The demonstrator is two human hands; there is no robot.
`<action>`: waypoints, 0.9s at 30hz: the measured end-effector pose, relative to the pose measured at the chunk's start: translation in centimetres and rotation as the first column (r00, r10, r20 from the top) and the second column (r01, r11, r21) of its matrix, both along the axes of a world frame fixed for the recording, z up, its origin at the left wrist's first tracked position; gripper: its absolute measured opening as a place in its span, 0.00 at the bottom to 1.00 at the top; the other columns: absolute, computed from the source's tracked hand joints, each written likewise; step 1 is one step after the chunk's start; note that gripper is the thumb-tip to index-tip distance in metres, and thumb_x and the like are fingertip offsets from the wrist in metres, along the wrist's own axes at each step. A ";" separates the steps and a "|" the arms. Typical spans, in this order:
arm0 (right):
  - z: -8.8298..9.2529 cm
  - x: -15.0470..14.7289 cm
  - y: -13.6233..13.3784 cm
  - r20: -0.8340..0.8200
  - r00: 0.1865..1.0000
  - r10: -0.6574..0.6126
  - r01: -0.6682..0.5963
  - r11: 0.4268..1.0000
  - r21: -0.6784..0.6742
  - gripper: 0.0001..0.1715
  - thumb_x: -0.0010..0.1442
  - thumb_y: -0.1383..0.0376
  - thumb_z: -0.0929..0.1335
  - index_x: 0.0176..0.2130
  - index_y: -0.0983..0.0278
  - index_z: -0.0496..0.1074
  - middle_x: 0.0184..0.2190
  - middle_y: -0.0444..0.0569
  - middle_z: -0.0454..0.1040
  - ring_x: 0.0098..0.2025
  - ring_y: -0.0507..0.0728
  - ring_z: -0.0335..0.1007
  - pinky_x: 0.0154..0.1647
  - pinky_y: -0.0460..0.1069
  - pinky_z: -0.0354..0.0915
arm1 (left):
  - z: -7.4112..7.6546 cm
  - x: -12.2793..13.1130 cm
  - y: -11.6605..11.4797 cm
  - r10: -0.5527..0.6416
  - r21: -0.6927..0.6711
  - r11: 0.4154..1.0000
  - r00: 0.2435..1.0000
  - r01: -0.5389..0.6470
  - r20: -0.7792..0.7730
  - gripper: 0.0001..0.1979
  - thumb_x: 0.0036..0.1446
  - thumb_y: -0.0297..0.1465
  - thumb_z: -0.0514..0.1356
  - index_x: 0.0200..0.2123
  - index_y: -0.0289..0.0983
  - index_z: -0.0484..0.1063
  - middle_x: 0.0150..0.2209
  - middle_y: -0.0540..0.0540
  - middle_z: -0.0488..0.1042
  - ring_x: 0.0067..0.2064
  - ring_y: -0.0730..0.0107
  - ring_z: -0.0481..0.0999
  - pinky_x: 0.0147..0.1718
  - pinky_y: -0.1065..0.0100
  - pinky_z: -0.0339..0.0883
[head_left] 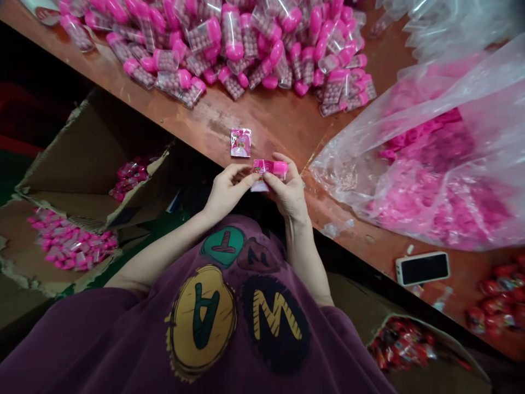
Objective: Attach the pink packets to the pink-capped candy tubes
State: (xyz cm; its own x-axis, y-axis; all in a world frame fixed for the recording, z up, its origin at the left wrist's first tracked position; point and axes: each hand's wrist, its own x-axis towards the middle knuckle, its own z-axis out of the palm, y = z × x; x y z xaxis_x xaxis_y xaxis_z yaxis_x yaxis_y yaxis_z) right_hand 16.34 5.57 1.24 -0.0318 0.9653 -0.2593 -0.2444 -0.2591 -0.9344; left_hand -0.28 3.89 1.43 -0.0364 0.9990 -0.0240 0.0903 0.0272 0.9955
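Note:
Between my two hands, at the table's near edge, is a small pink printed packet (262,167) with a candy bottle's pink cap (280,168) beside it. My left hand (229,186) pinches the packet's left side between thumb and fingers. With its thumb pressed on the packet, my right hand (289,191) also has its fingers curled round the capped bottle. Most of the bottle is hidden by the packet and my fingers. Just beyond my hands a second pink packet (240,143) lies flat on the table.
Many pink-capped candy bottles (232,33) are heaped at the back. A clear bag of pink pieces (443,164) lies right, near a phone (423,268) and red packets (500,295). Cardboard boxes (74,191) with pink items stand below left; another box (438,377) holds red packets.

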 end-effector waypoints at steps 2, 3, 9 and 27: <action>0.0 0.3 -0.6 0.043 0.999 0.027 -0.028 0.999 0.026 0.31 0.53 0.56 0.82 0.53 0.51 0.73 0.38 0.40 0.75 0.36 0.52 0.72 0.41 0.49 0.75 | 1.0 0.1 0.0 -0.064 -0.148 0.986 0.992 0.081 0.113 0.12 0.59 0.40 0.70 0.35 0.37 0.82 0.35 0.46 0.80 0.36 0.67 0.76 0.39 0.67 0.69; 0.0 0.3 -0.9 0.053 0.998 0.022 -0.024 0.999 0.038 0.31 0.53 0.56 0.82 0.53 0.50 0.73 0.38 0.40 0.75 0.36 0.52 0.72 0.41 0.49 0.75 | 1.3 0.1 0.0 -0.073 -0.175 0.980 0.989 0.095 0.127 0.11 0.58 0.39 0.71 0.31 0.37 0.82 0.31 0.48 0.79 0.33 0.69 0.74 0.37 0.68 0.67; -0.4 -0.1 -2.1 -0.158 0.985 -0.076 0.082 0.996 0.034 0.30 0.54 0.51 0.79 0.52 0.51 0.69 0.37 0.39 0.77 0.27 0.50 0.64 0.28 0.47 0.67 | 1.8 -0.7 -0.9 0.054 -0.284 0.958 0.964 0.022 0.259 0.10 0.54 0.37 0.74 0.28 0.37 0.82 0.29 0.49 0.78 0.32 0.72 0.73 0.37 0.68 0.68; -1.1 -0.3 -2.4 -0.453 0.892 0.013 -0.060 0.994 -0.089 0.25 0.53 0.46 0.78 0.45 0.54 0.73 0.29 0.38 0.70 0.20 0.46 0.53 0.18 0.45 0.54 | 0.9 -0.7 -1.0 0.232 -0.389 0.919 0.891 -0.069 0.391 0.13 0.50 0.37 0.77 0.28 0.36 0.80 0.27 0.50 0.75 0.28 0.77 0.69 0.31 0.71 0.64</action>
State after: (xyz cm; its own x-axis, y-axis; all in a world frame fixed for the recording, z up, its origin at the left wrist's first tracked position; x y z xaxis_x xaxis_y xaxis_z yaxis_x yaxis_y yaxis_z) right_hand 16.07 3.19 0.11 -0.2025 0.9318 -0.3011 -0.6219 -0.3599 -0.6955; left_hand -1.02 2.90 2.35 -0.0904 0.9017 -0.4228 -0.3692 0.3640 0.8551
